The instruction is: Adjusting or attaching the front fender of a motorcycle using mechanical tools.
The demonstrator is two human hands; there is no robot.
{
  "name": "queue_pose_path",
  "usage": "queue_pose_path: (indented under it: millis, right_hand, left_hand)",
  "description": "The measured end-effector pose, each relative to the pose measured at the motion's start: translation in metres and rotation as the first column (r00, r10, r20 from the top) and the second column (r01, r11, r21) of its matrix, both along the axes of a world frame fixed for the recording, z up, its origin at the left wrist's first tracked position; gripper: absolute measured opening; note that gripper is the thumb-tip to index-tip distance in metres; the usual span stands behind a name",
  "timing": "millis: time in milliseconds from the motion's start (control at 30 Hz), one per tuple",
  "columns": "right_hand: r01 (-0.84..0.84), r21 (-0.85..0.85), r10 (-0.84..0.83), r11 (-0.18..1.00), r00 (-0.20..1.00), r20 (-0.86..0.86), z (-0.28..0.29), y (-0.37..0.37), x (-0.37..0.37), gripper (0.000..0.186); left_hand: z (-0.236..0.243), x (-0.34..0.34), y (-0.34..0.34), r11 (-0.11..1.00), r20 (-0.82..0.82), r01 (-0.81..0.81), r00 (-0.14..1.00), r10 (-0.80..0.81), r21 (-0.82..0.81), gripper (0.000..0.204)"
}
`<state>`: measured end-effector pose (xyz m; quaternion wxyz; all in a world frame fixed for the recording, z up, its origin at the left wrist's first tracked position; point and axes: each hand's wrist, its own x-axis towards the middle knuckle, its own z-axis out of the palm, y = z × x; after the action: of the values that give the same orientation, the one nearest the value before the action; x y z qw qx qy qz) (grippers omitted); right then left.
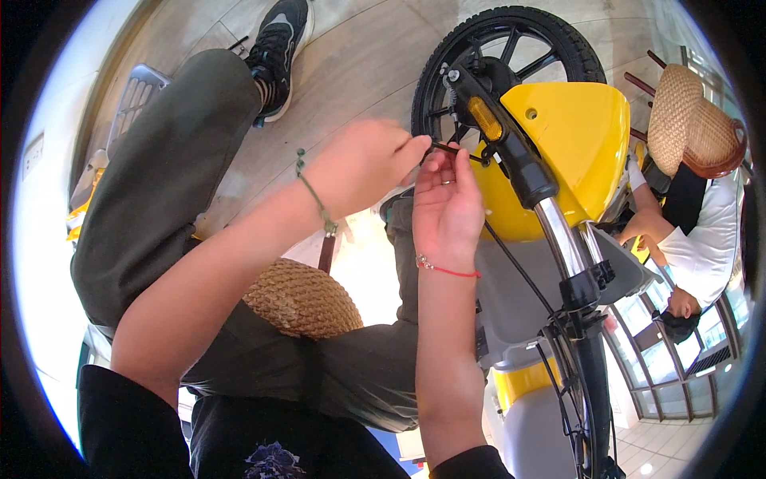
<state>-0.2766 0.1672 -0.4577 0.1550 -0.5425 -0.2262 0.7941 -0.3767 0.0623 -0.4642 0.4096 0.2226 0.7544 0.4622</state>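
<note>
My left hand (363, 164) is closed, its thumb and fingers pinching one end of a thin black rod-like piece (444, 148). Whether this is a tool or a cable end I cannot make out. My right hand (448, 195) is turned palm up, its curled fingertips closed at the same piece, close to the fork. Beside both hands is the front fork (511, 160) of a yellow motorbike or scooter, with an orange reflector (484, 118) on its black lower leg. A black cable (519, 271) runs from behind my right hand along the fork.
The spoked black front wheel (550, 60) stands beyond the hands, next to yellow bodywork (582, 120). A woven stool seat (299, 299) lies under my forearms. At right, a person in a white top (706, 239) bends near another woven seat (690, 120). Grey plastic furniture (140, 96) stands at left.
</note>
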Motion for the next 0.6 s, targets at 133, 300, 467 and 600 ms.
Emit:
queue_pose_path:
  millis: [133, 300, 467, 600]
  right_hand:
    - [-0.046, -0.061, 0.043, 0.997, 0.998, -0.053, 0.0, 0.003, 0.004, 0.021]
    - [-0.015, -0.029, 0.015, 0.999, 1.0, 0.009, 0.003, -0.002, -0.004, 0.02]
    - [-0.041, -0.014, 0.04, 0.999, 0.998, -0.046, -0.002, 0.003, 0.003, 0.018]
    - [0.03, -0.055, -0.029, 0.998, 0.999, 0.022, -0.001, 0.003, 0.002, 0.019]
  left_hand:
    - [0.005, -0.003, 0.004, 0.981, 0.692, -0.139, 0.695, 0.193, -0.133, 0.04]
    - [0.014, 0.004, 0.001, 0.986, 0.389, -0.119, 0.908, 0.156, -0.118, 0.034]
    - [0.026, 0.005, -0.002, 0.993, -0.32, 0.093, 0.945, -0.063, 0.078, 0.034]
    - [0.021, 0.004, 0.003, 0.986, -0.467, 0.163, 0.87, -0.157, -0.029, 0.032]
